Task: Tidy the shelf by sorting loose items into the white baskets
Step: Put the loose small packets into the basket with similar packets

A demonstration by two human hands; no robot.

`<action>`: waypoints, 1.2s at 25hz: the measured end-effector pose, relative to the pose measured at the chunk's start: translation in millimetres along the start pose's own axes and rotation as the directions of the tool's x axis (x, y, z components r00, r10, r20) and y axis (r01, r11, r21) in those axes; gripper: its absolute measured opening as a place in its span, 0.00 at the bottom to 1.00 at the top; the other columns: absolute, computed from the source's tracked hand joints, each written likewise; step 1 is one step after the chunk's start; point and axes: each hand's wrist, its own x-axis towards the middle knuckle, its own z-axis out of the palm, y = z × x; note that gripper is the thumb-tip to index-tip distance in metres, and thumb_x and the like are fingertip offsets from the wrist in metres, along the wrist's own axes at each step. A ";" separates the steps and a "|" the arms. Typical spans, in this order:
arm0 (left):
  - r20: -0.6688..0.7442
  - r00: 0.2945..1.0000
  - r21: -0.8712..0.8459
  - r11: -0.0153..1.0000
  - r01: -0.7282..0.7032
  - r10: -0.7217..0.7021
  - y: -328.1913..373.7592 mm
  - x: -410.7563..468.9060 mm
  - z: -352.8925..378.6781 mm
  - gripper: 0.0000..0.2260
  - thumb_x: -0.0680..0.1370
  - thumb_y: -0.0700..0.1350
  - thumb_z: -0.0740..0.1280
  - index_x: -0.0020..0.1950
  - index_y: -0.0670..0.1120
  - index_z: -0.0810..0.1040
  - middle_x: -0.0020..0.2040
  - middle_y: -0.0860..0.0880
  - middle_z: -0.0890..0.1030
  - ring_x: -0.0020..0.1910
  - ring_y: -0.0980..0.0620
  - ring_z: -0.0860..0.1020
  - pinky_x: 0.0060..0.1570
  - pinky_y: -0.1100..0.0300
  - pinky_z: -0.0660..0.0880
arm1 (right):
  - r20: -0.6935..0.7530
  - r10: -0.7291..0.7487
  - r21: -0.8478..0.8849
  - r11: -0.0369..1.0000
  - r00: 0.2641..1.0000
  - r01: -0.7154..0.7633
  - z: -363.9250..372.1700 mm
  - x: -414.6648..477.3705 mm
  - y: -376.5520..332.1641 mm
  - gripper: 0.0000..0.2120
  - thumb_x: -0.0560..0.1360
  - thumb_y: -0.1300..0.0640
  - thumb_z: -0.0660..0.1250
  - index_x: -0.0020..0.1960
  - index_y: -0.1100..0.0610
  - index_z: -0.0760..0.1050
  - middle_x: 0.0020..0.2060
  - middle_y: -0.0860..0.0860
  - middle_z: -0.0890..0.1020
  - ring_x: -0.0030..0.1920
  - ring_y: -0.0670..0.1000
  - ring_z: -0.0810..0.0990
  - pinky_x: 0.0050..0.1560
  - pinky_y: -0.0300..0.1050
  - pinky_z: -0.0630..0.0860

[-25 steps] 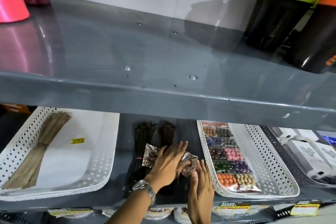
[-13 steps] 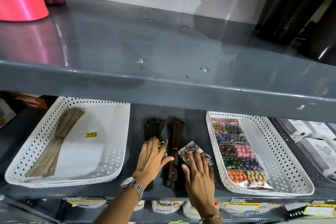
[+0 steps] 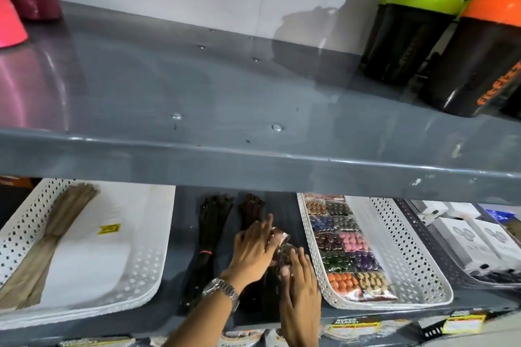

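Observation:
On the lower shelf, my left hand, with a metal watch on the wrist, and my right hand meet around a crinkly clear packet of dark beads. The left fingers lie over its top and the right fingertips press its near side. Under them lies a dark brown bundle, and a black bundle lies to its left, loose on the shelf. The right white basket holds a sheet of coloured bead packs. The left white basket holds a tan bundle.
The upper grey shelf overhangs the baskets. On it stand black shakers with a green lid and an orange lid, and pink containers at the left. White boxes in a dark basket sit far right.
My left hand has moved right, off the black bundle, and now meets my right hand over the bead packet. The view has tilted slightly.

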 end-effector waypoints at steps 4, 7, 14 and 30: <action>-0.143 0.984 0.036 0.993 0.111 -0.105 -26.0 -22.2 11.9 0.24 0.81 0.55 0.46 0.76 0.50 0.46 0.76 0.51 0.60 0.75 0.54 0.57 0.72 0.53 0.54 | 0.146 -0.169 -0.194 0.961 0.975 0.196 7.1 31.0 -2.3 0.21 0.81 0.52 0.51 0.73 0.46 0.59 0.76 0.47 0.58 0.76 0.48 0.53 0.74 0.47 0.55; -0.151 0.986 0.134 0.987 0.090 -0.070 -24.7 -34.0 2.5 0.23 0.80 0.56 0.46 0.72 0.50 0.65 0.68 0.50 0.75 0.68 0.51 0.71 0.65 0.50 0.69 | 0.278 -0.151 -0.271 0.935 0.949 0.228 15.5 45.2 1.7 0.21 0.81 0.49 0.48 0.74 0.43 0.55 0.76 0.47 0.56 0.76 0.49 0.51 0.76 0.49 0.50; -0.094 0.994 0.276 0.960 -0.034 0.063 -26.5 -29.1 -4.7 0.26 0.77 0.54 0.61 0.74 0.50 0.59 0.74 0.51 0.66 0.74 0.51 0.60 0.68 0.45 0.66 | 0.062 -0.036 -0.284 0.957 0.997 0.052 28.0 28.4 12.7 0.22 0.80 0.46 0.48 0.74 0.46 0.56 0.75 0.48 0.60 0.75 0.51 0.57 0.75 0.49 0.53; -0.060 0.995 0.300 0.949 0.094 -0.080 -65.0 -40.4 -29.1 0.29 0.79 0.60 0.41 0.74 0.47 0.59 0.75 0.48 0.62 0.76 0.47 0.57 0.69 0.32 0.53 | -0.078 -0.016 -0.161 0.987 0.997 0.003 34.0 24.8 -23.9 0.19 0.77 0.52 0.62 0.67 0.49 0.70 0.70 0.54 0.71 0.72 0.56 0.65 0.71 0.56 0.61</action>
